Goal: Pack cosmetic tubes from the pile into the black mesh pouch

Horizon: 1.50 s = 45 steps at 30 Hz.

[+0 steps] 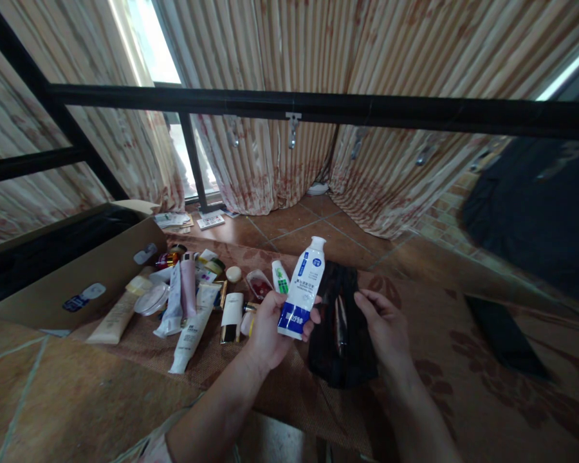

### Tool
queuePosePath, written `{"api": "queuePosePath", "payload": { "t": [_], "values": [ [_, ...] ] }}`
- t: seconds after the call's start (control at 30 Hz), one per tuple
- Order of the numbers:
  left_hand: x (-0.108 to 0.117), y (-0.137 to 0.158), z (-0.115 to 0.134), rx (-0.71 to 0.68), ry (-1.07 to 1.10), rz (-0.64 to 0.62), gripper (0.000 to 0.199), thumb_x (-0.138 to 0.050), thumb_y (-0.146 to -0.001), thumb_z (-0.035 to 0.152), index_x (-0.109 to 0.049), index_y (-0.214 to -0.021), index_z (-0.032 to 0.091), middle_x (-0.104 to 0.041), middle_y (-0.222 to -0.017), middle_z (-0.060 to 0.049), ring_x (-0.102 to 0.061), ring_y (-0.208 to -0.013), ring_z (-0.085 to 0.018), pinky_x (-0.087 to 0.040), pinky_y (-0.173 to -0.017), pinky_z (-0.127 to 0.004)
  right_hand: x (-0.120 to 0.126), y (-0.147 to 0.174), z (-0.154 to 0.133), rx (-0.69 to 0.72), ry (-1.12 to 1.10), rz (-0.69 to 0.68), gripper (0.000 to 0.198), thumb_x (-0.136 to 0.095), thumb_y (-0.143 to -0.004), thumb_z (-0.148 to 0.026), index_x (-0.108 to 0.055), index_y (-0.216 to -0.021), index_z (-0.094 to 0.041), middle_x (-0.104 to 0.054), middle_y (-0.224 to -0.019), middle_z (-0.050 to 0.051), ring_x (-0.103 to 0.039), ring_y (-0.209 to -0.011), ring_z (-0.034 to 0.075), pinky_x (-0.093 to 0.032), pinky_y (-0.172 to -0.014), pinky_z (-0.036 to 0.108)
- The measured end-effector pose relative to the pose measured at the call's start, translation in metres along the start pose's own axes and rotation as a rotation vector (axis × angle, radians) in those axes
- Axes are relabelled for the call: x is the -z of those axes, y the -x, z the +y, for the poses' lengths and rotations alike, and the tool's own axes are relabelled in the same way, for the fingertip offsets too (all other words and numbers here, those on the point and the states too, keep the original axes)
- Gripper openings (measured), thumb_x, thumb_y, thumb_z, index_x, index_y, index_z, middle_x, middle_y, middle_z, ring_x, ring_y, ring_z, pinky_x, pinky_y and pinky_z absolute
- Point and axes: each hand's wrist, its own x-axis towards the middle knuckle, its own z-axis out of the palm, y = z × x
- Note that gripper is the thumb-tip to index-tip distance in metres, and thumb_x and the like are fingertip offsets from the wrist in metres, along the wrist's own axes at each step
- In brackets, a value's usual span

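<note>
A white and blue squeeze tube [305,283], cap end pointing up and away, lies in the grip of my left hand [269,334]. Beside it, a black mesh pouch [321,360] gapes along its zip, with a shiny dark slim item [340,325] showing in the opening. My right hand [383,318] pinches the pouch's right edge between thumb and fingers. Just behind my left hand is a smaller white tube with green print [280,276]. A white bottle with a gold base [232,315] and a clear tray with red contents [259,283] are to its left.
Several cosmetic tubes and jars, including a white tube [195,328] and a beige tube [118,315], are heaped on the brown cloth [434,334]. A cardboard box [110,283] stands at left. At right lies a dark flat object [506,334]. A black rail [251,101] crosses before the curtains [270,51].
</note>
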Motion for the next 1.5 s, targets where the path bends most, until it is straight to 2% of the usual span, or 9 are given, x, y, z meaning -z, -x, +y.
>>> {"api": "queuePosePath", "payload": {
  "t": [0.37, 0.83, 1.37, 1.5],
  "values": [
    [0.0031, -0.0014, -0.0023, 0.012, -0.025, -0.015, 0.049, -0.039, -0.075, 0.036, -0.067, -0.094, 0.001, -0.065, -0.064, -0.011, -0.052, -0.046, -0.015, -0.036, -0.045, -0.025, -0.0006, -0.0006, 0.0008, -0.03, -0.027, -0.004, 0.036, -0.075, -0.063, -0.044, -0.071, -0.085, -0.016, -0.072, -0.074, 0.004, -0.065, -0.066, 0.019, -0.051, -0.061, 0.029],
    [0.0019, -0.0025, -0.0049, 0.005, -0.085, 0.03, 0.047, -0.037, -0.077, 0.034, -0.067, -0.093, 0.001, -0.064, -0.062, -0.01, -0.052, -0.046, -0.015, -0.037, -0.045, -0.024, -0.0004, -0.0001, -0.0001, -0.025, -0.018, 0.005, 0.038, -0.075, -0.061, -0.046, -0.072, -0.084, -0.016, -0.073, -0.074, 0.004, -0.065, -0.066, 0.019, -0.051, -0.062, 0.029],
    [-0.0018, -0.0038, -0.0064, -0.019, -0.122, 0.162, 0.037, -0.041, -0.073, 0.031, -0.066, -0.081, 0.004, -0.06, -0.053, -0.008, -0.047, -0.039, -0.013, -0.033, -0.04, -0.023, 0.0001, -0.0014, 0.0037, -0.023, -0.009, -0.001, 0.039, -0.074, -0.063, -0.047, -0.072, -0.087, -0.016, -0.073, -0.077, 0.005, -0.066, -0.067, 0.02, -0.051, -0.061, 0.03],
    [-0.0023, -0.0036, -0.005, -0.015, -0.096, 0.156, 0.039, -0.04, -0.074, 0.031, -0.066, -0.085, 0.004, -0.061, -0.055, -0.008, -0.047, -0.04, -0.013, -0.033, -0.041, -0.023, -0.0004, -0.0014, 0.003, -0.027, -0.015, 0.001, 0.039, -0.075, -0.062, -0.046, -0.072, -0.086, -0.016, -0.073, -0.077, 0.005, -0.066, -0.068, 0.02, -0.052, -0.062, 0.03]
  ]
}}
